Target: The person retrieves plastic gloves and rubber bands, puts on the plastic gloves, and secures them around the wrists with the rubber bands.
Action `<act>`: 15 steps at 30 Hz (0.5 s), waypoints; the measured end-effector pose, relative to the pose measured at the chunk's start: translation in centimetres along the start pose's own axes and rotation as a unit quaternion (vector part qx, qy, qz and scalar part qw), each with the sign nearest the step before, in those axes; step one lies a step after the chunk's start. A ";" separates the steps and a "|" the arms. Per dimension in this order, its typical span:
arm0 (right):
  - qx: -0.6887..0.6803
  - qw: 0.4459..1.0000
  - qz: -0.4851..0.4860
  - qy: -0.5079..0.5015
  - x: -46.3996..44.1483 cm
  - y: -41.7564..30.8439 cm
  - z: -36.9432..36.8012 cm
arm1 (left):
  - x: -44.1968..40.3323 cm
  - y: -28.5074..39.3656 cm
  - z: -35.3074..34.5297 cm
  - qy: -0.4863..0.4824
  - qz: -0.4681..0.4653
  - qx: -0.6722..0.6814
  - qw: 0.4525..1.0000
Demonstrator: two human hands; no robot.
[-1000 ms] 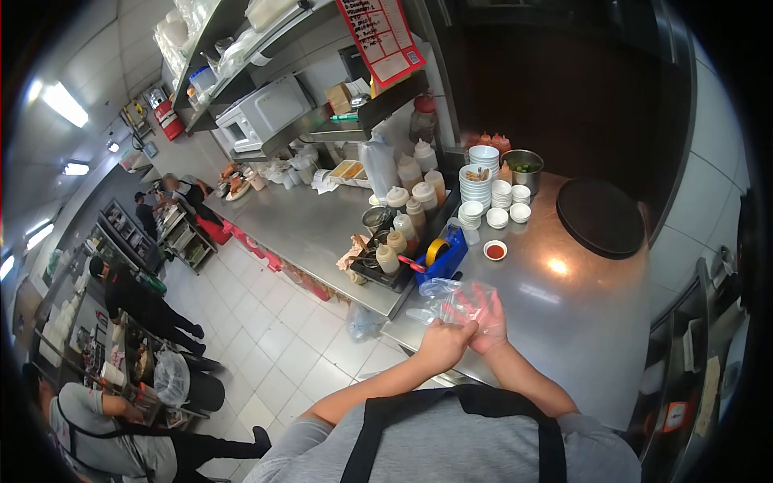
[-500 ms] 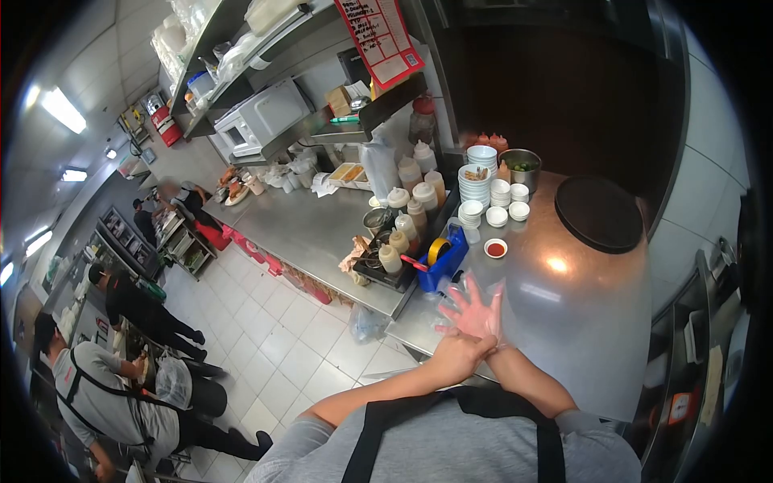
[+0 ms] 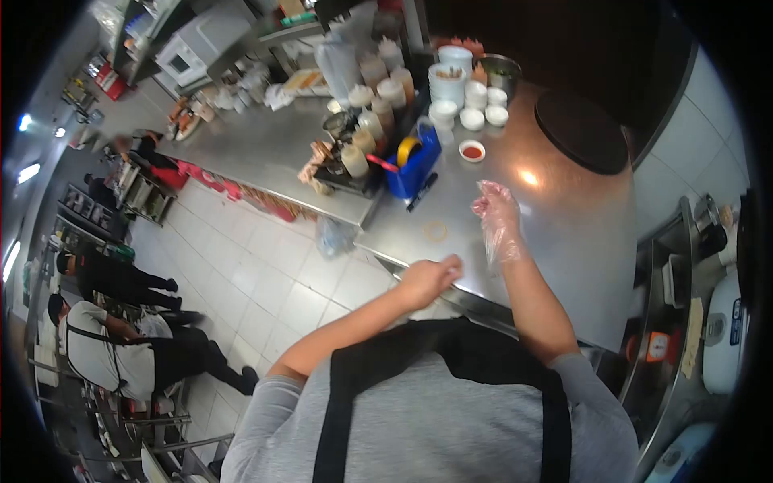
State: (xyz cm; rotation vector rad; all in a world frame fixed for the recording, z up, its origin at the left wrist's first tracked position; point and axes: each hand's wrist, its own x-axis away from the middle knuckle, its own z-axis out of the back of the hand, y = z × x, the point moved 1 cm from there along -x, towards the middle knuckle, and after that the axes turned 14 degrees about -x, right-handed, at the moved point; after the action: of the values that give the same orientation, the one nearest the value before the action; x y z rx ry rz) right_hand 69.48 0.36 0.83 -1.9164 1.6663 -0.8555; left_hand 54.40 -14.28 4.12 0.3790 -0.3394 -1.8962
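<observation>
On my far-off screen, one clear glove (image 3: pixel 505 245) covers the right hand (image 3: pixel 498 213) over the worktop (image 3: pixel 576 266), fingers bent, but I can't tell if they meet; the bare left hand (image 3: pixel 432 282) curls its fingers together. One white dish (image 3: pixel 472 160) has red sauce (image 3: pixel 473 151), one blue box (image 3: pixel 413 173) has one yellow tape roll (image 3: pixel 408 150), and the orange scale (image 3: pixel 658 347) is too small to read.

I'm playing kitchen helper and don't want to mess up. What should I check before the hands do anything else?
1. Right hand gloved: ok, a clear glove is on.
2. Left hand gloved: not ok, it looks bare.
3. Hands free of each other: ok, they're apart.
4. Left palm empty: cannot tell, it's hidden.
5. Red sauce inside its small white dish: ok.
</observation>
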 end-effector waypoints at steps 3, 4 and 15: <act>0.162 0.986 0.041 -0.004 0.8 1.6 4.6 | 3.9 -4.3 -0.7 -0.029 0.106 0.002 0.994; 0.160 0.986 0.048 -0.024 -0.5 5.1 8.4 | 5.2 -5.7 -1.1 0.004 0.130 0.003 0.991; 0.621 0.700 0.307 -0.176 0.1 8.3 1.0 | 11.8 -9.1 -0.9 0.028 0.299 0.068 0.951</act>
State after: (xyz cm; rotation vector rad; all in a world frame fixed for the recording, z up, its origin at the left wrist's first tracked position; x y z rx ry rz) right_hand 64.32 -1.17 -5.63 -0.4608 0.8689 -0.8614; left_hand 43.12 -22.30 -1.60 0.3684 -0.4867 -1.2693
